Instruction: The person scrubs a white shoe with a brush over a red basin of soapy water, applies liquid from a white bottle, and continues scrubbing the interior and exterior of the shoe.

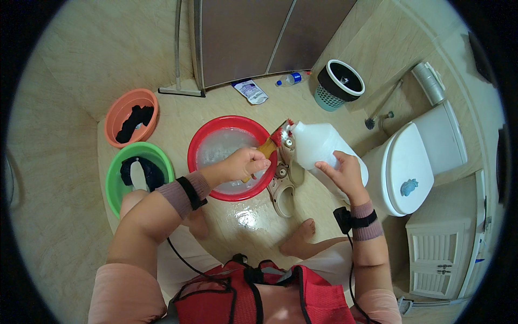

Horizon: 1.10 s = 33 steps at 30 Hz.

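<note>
My left hand (pixel 245 164) is closed around the wooden handle of a scrub brush (pixel 267 147), its red and white bristles turned up and to the right. A large white plastic jug (pixel 321 141) lies tilted in my right hand (pixel 343 174), its mouth right at the bristles. Whether anything flows out I cannot tell. Below the brush is a red basin (pixel 192 156) of foamy water. A pair of beige clogs (pixel 282 197) rests on the floor against the basin's right side, partly under the brush and jug.
To the left stand a green basin (pixel 111 189) with dark cloth and a pale, long object, and an orange basin (pixel 111 121) with black cloth. A squeegee (pixel 181 92), a pouch (pixel 251 92), a bottle (pixel 291 79) and a bin (pixel 328 97) are farther back. A toilet (pixel 413 162) is right.
</note>
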Motion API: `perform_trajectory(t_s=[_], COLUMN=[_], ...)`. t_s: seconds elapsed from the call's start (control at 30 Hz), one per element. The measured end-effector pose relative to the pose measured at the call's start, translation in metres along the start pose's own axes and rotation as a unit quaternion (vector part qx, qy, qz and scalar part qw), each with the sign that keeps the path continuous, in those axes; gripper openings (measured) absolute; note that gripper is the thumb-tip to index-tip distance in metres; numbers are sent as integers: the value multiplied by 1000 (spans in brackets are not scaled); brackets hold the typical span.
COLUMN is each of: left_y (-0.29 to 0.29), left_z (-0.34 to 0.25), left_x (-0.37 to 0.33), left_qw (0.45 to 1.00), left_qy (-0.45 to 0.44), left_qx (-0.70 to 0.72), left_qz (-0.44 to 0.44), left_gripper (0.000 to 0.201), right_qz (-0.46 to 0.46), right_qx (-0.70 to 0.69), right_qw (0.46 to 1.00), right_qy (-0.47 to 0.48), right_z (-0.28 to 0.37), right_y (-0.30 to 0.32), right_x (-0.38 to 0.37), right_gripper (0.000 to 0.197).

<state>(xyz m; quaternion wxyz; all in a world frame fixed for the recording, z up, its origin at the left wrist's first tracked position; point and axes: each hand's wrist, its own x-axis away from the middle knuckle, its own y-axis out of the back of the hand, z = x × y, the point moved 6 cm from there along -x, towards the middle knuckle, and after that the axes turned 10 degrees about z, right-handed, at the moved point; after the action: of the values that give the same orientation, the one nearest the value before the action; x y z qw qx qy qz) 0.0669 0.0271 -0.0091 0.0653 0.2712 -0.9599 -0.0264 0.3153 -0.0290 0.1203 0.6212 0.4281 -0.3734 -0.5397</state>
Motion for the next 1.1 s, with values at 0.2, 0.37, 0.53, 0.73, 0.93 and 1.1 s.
perform_trajectory(t_s=[0.2, 0.37, 0.53, 0.73, 0.93, 1.1], left_y=[4, 10, 11, 11, -3, -1], left_z=[-8, -10, -2, -14, -25, -24], left_x=[0, 3, -4, -10, -32, -37], left_qw=[999, 995, 995, 997, 995, 999], left_qy=[-26, -58, -55, -18, -32, 7], left_qx=[-29, 34, 61, 59, 89, 36], left_qz=[9, -72, -51, -39, -15, -37], left_gripper=[27, 37, 33, 40, 49, 54], right_qz=[-8, 48, 97, 48, -101, -288], right_qx=[-244, -494, -519, -426, -512, -612], right_qw=[967, 864, 823, 803, 760, 651], right_qy=[-75, -84, -209, -414, -388, -344], right_z=[-33, -42, -125, -201, -305, -313], right_y=[-11, -26, -81, -134, -204, -247], right_x=[3, 10, 19, 32, 30, 31], right_gripper=[38, 25, 35, 44, 52, 50])
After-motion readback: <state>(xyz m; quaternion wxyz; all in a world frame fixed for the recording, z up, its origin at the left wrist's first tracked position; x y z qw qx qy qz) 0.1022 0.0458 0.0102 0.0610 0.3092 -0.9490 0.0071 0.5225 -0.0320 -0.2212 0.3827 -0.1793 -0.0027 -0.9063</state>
